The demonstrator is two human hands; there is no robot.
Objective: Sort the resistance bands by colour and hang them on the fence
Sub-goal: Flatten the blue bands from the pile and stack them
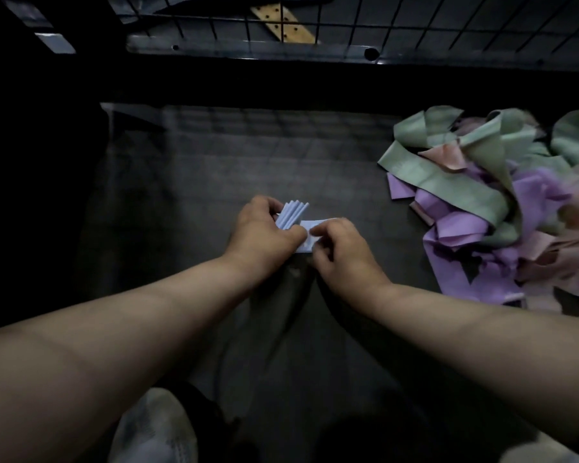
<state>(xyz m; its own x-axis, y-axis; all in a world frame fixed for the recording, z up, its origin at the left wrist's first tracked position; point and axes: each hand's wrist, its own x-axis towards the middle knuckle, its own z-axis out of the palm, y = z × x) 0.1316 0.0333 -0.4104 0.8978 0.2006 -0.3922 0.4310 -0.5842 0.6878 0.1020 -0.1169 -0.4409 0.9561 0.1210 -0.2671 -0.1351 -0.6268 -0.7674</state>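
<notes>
Head view: we find both hands together at centre.
Left hand (264, 228): grips fanned pale blue bands (293, 213).
Right hand (340, 248): pinches the same bundle.
Pile (448, 182): green, purple, pink bands, right; fence (415, 28) beyond.

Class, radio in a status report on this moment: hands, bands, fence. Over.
Left hand, right hand: both pinching the folded light blue bands. Mixed pile of green, purple, pink bands lies right. No bands on the fence in view.

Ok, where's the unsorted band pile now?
Head view, right side: the pile lies on the floor, right of the right hand, in front of the fence.
</notes>
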